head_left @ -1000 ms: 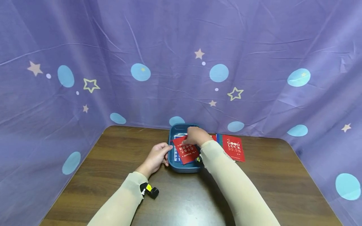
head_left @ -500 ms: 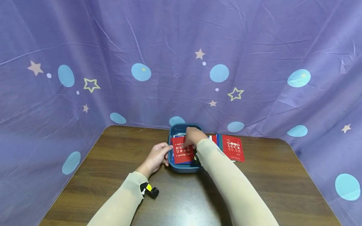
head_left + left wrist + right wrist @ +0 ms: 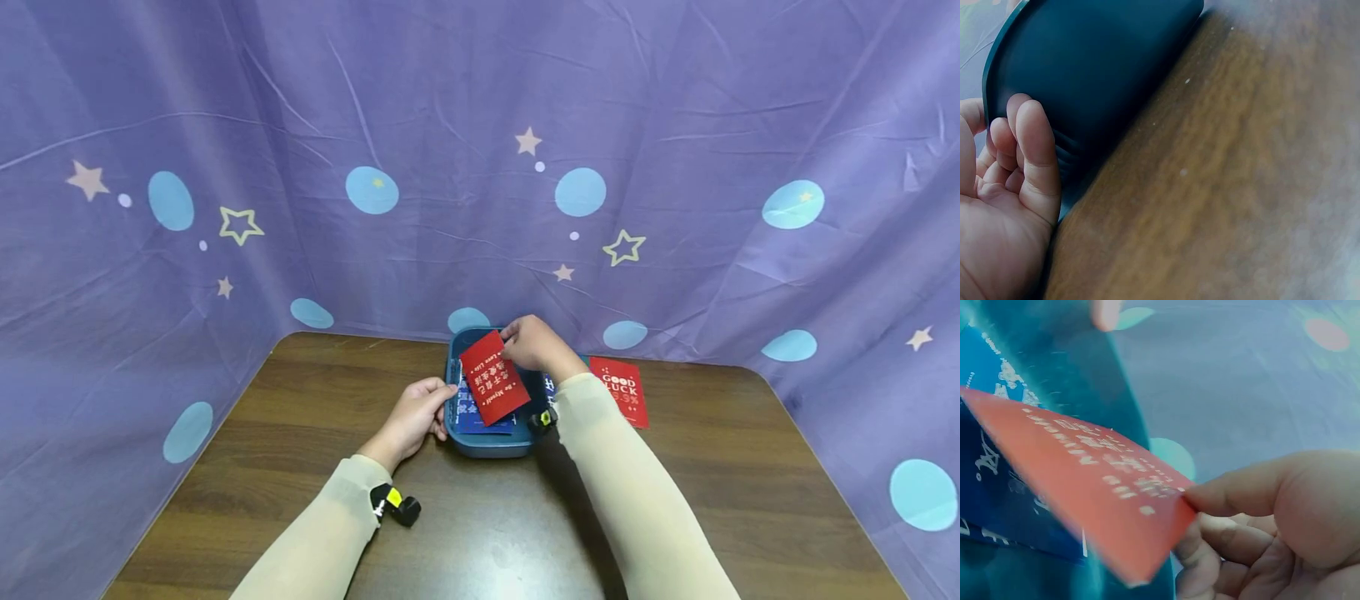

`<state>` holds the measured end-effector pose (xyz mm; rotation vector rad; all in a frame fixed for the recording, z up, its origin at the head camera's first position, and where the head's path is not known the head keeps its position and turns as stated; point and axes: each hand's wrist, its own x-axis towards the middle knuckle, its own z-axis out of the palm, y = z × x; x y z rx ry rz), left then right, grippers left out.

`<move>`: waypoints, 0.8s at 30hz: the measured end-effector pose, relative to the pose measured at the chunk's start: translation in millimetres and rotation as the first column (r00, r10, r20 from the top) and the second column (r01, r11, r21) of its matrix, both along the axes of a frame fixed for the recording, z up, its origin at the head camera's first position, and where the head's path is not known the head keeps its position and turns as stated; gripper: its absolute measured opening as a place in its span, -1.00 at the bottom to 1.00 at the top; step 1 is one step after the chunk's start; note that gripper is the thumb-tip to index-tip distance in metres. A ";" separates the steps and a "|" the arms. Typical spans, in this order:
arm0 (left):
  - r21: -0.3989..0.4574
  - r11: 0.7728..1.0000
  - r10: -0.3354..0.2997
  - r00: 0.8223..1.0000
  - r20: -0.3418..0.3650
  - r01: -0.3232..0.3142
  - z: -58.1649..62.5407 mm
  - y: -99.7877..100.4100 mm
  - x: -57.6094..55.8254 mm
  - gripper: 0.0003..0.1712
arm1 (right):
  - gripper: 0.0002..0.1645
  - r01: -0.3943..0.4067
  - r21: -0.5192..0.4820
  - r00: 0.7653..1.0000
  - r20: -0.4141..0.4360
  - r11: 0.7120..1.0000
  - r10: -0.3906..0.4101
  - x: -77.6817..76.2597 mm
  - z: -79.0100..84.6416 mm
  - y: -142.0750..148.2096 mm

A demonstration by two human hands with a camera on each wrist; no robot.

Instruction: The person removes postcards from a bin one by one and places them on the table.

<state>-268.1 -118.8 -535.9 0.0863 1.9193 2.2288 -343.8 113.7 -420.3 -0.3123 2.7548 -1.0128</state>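
Observation:
A red card [image 3: 493,379] with white lettering is tilted over the dark blue plastic bin [image 3: 491,452]. My right hand [image 3: 534,343] pinches it by one corner between thumb and fingers, as the right wrist view shows with the card [image 3: 1097,481] slanting away from the thumb. Below it, blue cards with white print [image 3: 486,425] lie inside the bin. My left hand [image 3: 415,417] grips the bin's left side, thumb at the rim. In the left wrist view, the fingers [image 3: 1038,150] lie along the bin's outer wall [image 3: 1104,69].
Right of the bin, a red "GOOD LUCK" card [image 3: 624,385] lies on the wooden table [image 3: 480,533]. Another blue card [image 3: 550,387] shows beside the right wrist, partly covered by the sleeve. A purple curtain [image 3: 480,108] with stars hangs behind the table.
The right hand has moved up and slightly right, raising and turning the red card from lying flat over the blue cards. The left hand stays at the bin's side.

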 end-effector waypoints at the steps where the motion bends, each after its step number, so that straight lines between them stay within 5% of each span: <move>1: 0.000 1.000 0.000 1.000 0.000 0.000 -0.2 -0.3 0.2 -0.51 | -0.63 0.015 -0.046 1.000 0.002 0.999 -0.015 1.1 0.3 4.8; 7: -0.005 1.000 -0.001 1.000 -0.009 0.001 1.0 -0.6 1.3 -0.48 | -0.67 0.105 -0.235 0.994 -0.007 0.966 -0.110 9.2 1.4 42.7; 24: -0.013 1.000 0.005 1.000 0.002 -0.005 3.3 0.1 3.0 -0.53 | -0.61 0.271 -0.261 0.947 -0.099 0.927 -0.305 27.8 -8.9 160.5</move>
